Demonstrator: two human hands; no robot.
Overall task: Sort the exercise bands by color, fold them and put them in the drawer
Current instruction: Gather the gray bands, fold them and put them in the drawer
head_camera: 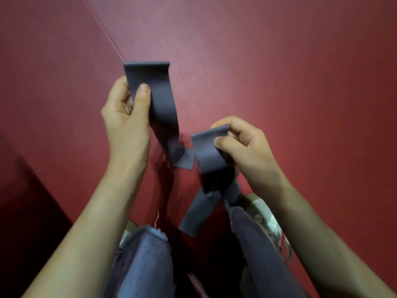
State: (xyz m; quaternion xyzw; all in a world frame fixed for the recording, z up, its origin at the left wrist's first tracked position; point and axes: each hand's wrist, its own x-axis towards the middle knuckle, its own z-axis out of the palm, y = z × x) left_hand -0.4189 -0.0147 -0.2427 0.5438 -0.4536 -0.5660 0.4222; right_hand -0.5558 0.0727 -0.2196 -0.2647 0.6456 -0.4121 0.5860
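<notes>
Head view: left hand (126,110), 10 o'clock of centre, pinches the upper end of the grey exercise band (160,97) under its thumb. Right hand (242,145), 3 o'clock, fingers curled, grips another fold. A loose tail hangs toward 6 o'clock, over the red floor (279,72).

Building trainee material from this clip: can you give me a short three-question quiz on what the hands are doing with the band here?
1. True or false: the left hand and the right hand both grip the grey band.
2. What colour is the floor beneath? A) red B) white C) green
3. Fill in: the left hand presses its ___ against the near face of the band.

Key: 1 true; 2 A; 3 thumb.
</notes>
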